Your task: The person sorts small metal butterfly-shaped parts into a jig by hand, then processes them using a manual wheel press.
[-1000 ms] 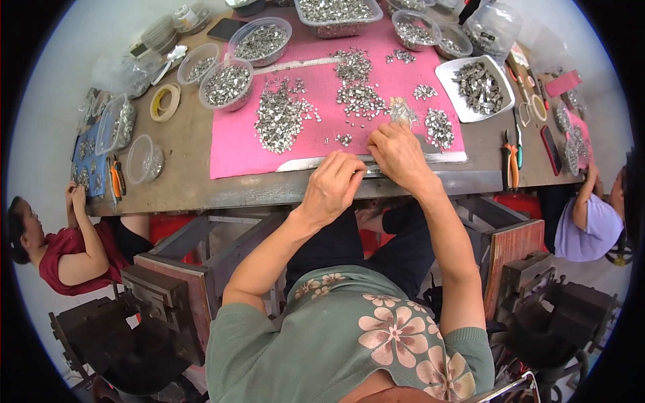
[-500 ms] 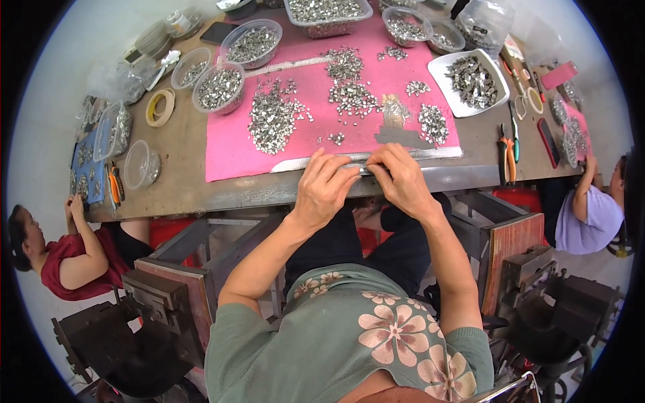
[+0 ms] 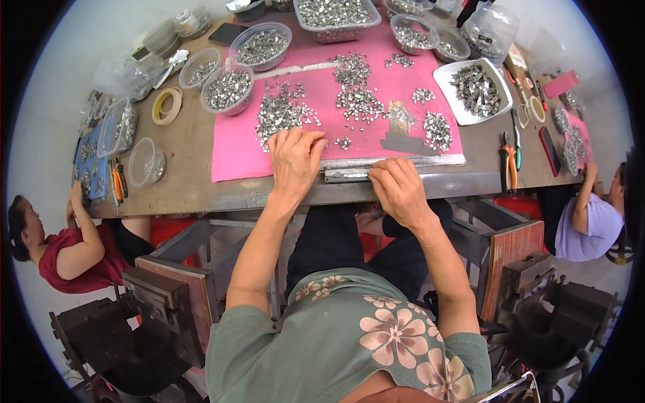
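Observation:
My left hand [image 3: 294, 161] is over the near edge of a heap of small silver metal pieces [image 3: 279, 111] on the pink mat [image 3: 232, 151]. Its thumb and index finger come together in a pinch, and whatever lies between them is too small to make out. At the table's front edge my right hand [image 3: 400, 185] grips the right end of a narrow metal bar [image 3: 347, 176] by fingers and thumb. Bright small pieces sit in a row along the bar. A tiny cluster of loose pieces [image 3: 343, 143] lies just beyond it.
More heaps [image 3: 359, 102] cover the mat, and a grey strip [image 3: 410, 143] lies at its right. Tubs of pieces [image 3: 227, 88] and a white dish [image 3: 472, 91] stand behind. Orange-handled pliers [image 3: 508, 164] lie at right. Two people [image 3: 80, 248] work at either side.
My left hand has left the bar and moved left to the heap. My right hand still grips the bar, now slightly lower, and more of the bar shows.

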The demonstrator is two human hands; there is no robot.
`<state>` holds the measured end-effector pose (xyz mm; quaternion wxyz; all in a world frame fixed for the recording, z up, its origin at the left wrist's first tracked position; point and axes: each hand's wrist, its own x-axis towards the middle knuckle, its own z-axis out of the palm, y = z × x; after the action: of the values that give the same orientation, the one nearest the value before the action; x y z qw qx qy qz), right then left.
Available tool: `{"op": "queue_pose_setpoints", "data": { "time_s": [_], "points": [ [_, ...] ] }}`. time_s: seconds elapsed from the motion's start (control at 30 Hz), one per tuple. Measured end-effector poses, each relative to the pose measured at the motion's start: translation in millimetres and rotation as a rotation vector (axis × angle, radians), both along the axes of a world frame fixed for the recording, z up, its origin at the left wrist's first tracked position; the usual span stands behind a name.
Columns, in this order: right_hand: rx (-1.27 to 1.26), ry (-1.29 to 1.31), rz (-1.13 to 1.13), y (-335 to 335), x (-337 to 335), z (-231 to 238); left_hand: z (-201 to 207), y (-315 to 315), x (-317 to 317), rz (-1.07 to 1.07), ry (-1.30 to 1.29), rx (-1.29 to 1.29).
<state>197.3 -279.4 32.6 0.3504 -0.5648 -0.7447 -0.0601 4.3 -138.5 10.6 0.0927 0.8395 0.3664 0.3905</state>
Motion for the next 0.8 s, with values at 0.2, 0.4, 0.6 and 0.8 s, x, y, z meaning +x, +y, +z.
{"op": "queue_pose_setpoints", "data": {
  "time_s": [0.2, 0.4, 0.6, 0.8],
  "points": [
    [-0.102, 0.032, 0.075, 10.0, 9.2, 13.8, 4.4, 0.8, -0.2, -0.035, 0.063, -0.016],
    [-0.159, 0.101, -0.01, 67.4, -0.6, 1.5, 3.7, 0.7, 2.1, -0.159, 0.059, -0.108],
    [-0.177, 0.21, 0.017, 84.7, 6.9, -2.8, 6.7, -0.7, -0.1, -0.163, 0.059, -0.133],
    [-0.262, 0.25, 0.015, 74.9, 17.2, 3.3, 11.3, 1.0, -3.2, -0.21, 0.105, -0.065]
  ]
}}
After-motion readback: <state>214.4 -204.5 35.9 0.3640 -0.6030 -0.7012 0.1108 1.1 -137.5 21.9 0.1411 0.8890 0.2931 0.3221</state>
